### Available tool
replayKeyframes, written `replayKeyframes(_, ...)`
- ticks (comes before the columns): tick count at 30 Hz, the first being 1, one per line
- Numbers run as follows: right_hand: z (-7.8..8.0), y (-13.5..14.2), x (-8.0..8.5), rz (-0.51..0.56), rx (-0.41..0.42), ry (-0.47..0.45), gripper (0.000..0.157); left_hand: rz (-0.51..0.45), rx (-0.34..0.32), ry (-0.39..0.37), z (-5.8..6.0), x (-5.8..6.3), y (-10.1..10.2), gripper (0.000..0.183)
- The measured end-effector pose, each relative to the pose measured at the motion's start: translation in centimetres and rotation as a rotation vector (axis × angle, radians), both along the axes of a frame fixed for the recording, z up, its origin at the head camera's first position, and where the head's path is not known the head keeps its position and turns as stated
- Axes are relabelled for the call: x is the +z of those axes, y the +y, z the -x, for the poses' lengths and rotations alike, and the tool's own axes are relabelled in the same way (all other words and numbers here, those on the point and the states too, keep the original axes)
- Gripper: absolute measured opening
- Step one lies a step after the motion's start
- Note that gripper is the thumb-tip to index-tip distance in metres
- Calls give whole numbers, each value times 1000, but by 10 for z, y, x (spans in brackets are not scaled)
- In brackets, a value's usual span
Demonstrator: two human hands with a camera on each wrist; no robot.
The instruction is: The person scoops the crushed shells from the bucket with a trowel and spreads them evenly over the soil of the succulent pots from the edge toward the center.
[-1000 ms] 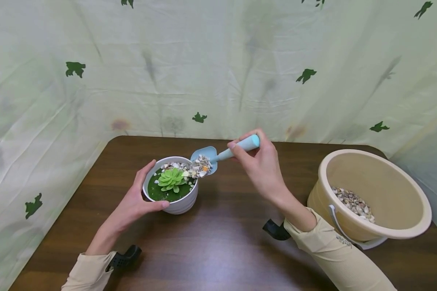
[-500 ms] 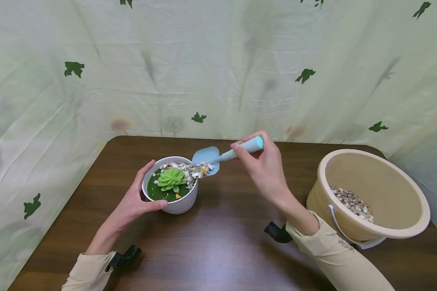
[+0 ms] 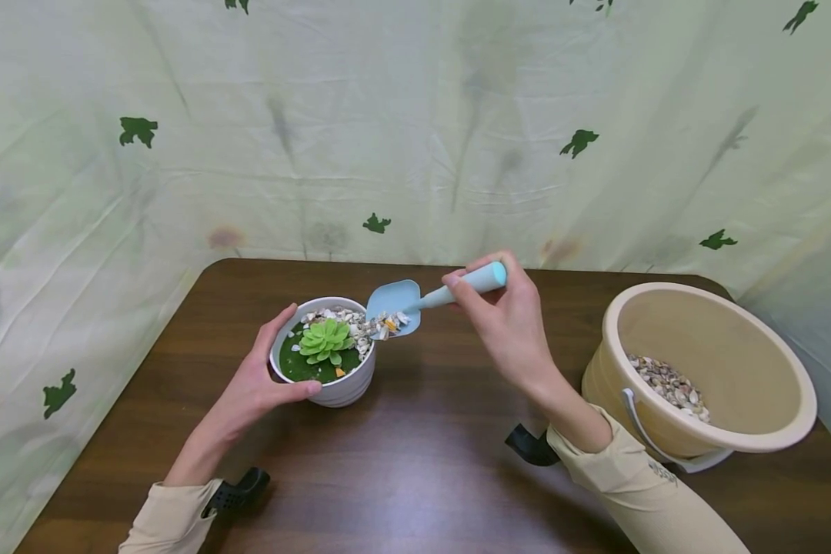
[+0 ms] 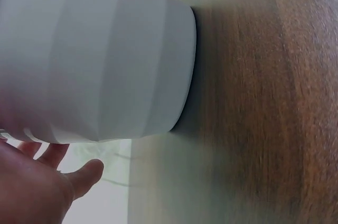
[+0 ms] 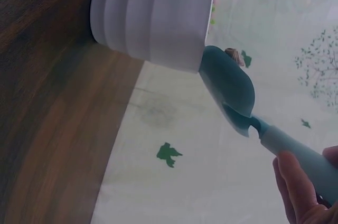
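A white ribbed flowerpot [image 3: 346, 388] stands on the table, with a green succulent [image 3: 325, 341] in it and pebbles [image 3: 339, 315] over its far and right part. My left hand [image 3: 259, 377] holds the pot from the left, thumb on the near side and fingers round the far side. Between thumb and fingers my right hand [image 3: 502, 315] grips the handle of a light blue hand trowel [image 3: 395, 296]. The trowel's blade tilts at the pot's right rim, some pebbles still on its lower edge. In the right wrist view, the blade [image 5: 229, 84] meets the pot's rim.
A beige bucket [image 3: 612, 369] with a pale handle stands at the right of the brown table [image 3: 415, 462], with more pebbles [image 3: 668, 387] at its bottom. Behind the table hangs a pale curtain [image 3: 415, 138] with green leaf prints.
Pebbles have slid from the trowel into the pot, leaving fewer on the blade. An orange piece now lies near the pot's front. The right hand and trowel have shifted slightly right.
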State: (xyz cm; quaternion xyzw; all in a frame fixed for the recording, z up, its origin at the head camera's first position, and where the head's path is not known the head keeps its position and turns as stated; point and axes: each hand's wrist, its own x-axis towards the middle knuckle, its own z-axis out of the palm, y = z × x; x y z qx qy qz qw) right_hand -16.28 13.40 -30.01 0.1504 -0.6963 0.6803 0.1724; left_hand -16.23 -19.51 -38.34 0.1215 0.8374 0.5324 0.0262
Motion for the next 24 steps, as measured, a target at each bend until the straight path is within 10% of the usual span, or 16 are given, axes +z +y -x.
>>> replayKeyframes(24, -19, -4, 18, -74, -46, 2, 18, -136, -44, -41, -1, 1, 2, 105)
